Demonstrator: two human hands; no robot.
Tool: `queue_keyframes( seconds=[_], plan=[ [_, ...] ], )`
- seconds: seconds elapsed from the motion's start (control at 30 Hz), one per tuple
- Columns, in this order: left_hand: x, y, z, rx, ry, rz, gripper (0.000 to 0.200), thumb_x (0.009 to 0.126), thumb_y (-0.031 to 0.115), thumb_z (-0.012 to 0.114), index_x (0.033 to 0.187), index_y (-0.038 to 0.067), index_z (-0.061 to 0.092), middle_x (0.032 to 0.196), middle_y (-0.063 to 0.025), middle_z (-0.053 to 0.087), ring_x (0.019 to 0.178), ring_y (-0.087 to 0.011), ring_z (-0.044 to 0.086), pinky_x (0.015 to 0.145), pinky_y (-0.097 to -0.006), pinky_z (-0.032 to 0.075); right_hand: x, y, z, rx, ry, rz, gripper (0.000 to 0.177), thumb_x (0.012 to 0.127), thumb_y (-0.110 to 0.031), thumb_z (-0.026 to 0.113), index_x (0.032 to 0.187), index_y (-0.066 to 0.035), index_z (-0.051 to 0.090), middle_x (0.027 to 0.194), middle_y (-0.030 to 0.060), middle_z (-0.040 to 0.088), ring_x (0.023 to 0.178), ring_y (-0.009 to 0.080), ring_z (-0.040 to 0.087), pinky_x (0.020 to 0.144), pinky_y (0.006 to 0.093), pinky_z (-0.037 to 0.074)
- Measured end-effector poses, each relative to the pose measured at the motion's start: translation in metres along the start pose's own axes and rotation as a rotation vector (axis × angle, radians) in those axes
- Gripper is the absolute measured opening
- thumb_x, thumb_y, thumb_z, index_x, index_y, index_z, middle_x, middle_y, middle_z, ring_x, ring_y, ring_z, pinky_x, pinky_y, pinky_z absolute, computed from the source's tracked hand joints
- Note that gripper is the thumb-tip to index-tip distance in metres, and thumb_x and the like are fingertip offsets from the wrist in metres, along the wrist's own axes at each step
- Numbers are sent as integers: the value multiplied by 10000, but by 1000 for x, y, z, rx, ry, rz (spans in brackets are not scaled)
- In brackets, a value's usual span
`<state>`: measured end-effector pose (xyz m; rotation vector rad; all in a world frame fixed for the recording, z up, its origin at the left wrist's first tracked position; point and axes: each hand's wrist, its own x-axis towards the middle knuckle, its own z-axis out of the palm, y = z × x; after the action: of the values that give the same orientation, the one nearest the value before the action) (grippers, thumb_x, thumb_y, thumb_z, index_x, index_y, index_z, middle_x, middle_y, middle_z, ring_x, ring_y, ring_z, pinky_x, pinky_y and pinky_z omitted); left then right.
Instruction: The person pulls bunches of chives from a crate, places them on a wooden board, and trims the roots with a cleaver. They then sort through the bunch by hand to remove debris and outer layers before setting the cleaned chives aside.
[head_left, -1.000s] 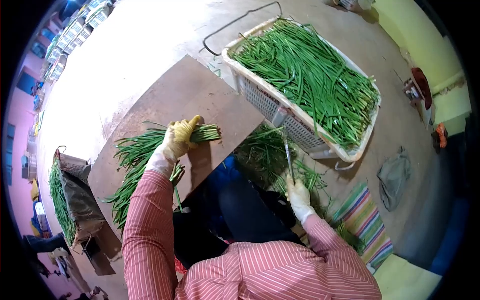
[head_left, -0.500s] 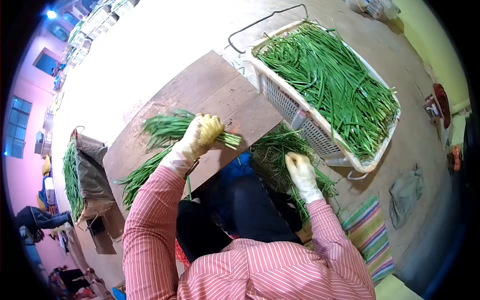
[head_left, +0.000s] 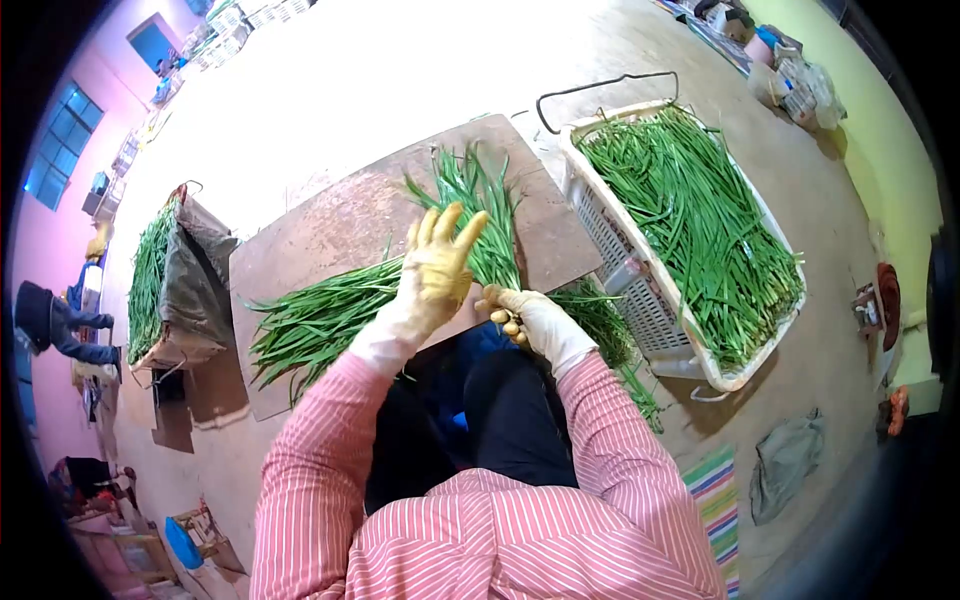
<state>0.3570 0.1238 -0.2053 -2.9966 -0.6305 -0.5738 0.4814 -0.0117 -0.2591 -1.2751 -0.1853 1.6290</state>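
Observation:
My right hand (head_left: 535, 320), in a pale glove, is closed round the stem ends of a bunch of garlic chives (head_left: 485, 220). Its leaves fan out away from me over the brown board (head_left: 330, 225). My left hand (head_left: 437, 265), in a yellowed glove, is held beside that bunch with its fingers spread and nothing in its grasp. A second pile of garlic chives (head_left: 320, 325) lies on the board to the left, its right end partly hidden behind my left hand and forearm.
A white crate (head_left: 640, 265) full of greens stands right of the board, its wire handle (head_left: 605, 90) raised. Another filled crate (head_left: 175, 360), partly draped with grey cloth (head_left: 195, 280), is at left. Loose greens (head_left: 600, 320) lie by my knees. A person (head_left: 60, 320) is at far left.
My left hand has let go of its bunch and opened. My right hand has come up from the loose greens to the board and now grips a bunch. The view has shifted.

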Motion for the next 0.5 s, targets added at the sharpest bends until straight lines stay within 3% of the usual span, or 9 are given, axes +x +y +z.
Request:
queue_keyframes(
  seconds=[0.07,0.13,0.2,0.27,0.33,0.37,0.4,0.47,0.5],
  plan=[
    [-30,-11,22,-530,56,-201,607,807,104,735,1364,86,493,1313,-177,550,1191,-355,526,1012,-411,438,-7,1,-3,35,-13,-8,341,961,-374,625,1059,-52,681,664,-97,527,461,8,376,418,174,285],
    [-61,-14,60,-1343,-177,-734,485,936,295,652,1335,56,514,1225,-137,620,1147,-317,556,994,-392,447,-12,0,-5,159,-87,-21,341,967,-366,617,1077,-49,678,654,-99,524,461,7,379,421,169,281],
    [-59,-6,50,-1619,-576,-1059,609,983,548,484,1341,56,515,1183,-101,649,1135,-301,561,981,-432,449,-20,1,2,137,-82,-21,349,975,-360,605,1086,-37,677,642,-99,511,458,5,373,418,168,272],
    [-61,-1,75,-1994,-746,-972,847,897,747,415,1385,58,476,1319,-146,586,1132,-341,560,976,-532,439,-36,0,10,46,-93,-80,368,979,-354,600,1099,-14,669,636,-92,508,450,7,373,409,171,274],
    [-46,27,58,-2153,-408,-1178,923,838,783,471,1416,63,445,1374,-169,538,1176,-357,543,1017,-532,422,-44,5,15,9,-61,-21,363,982,-330,603,1078,13,677,623,-69,531,429,16,388,390,181,288],
    [-43,30,51,-2278,-401,-945,1001,772,798,538,1435,59,417,1370,-184,527,1195,-353,543,1020,-512,443,-48,10,15,-32,-68,-24,356,983,-327,601,1061,10,683,624,-56,550,432,19,409,390,179,298],
    [-40,34,74,-2400,-211,-938,1000,731,777,600,1403,51,451,1325,-185,561,1143,-327,590,965,-488,501,-53,15,14,-69,-73,-29,349,985,-324,598,1044,8,690,626,-43,569,434,22,429,390,178,309],
    [-39,21,89,-2698,-382,-803,921,691,742,661,1291,54,544,1199,-152,633,1051,-295,631,936,-481,523,-65,17,13,-262,-76,11,378,962,-407,617,1039,-43,686,661,-30,611,466,32,495,427,170,351],
    [-37,25,86,-2739,-227,-877,753,795,631,673,1250,40,569,1165,-134,651,998,-278,658,891,-472,552,-67,23,9,-271,-76,18,369,965,-401,614,1048,-47,678,657,-29,610,467,32,499,424,172,353]
  ],
)
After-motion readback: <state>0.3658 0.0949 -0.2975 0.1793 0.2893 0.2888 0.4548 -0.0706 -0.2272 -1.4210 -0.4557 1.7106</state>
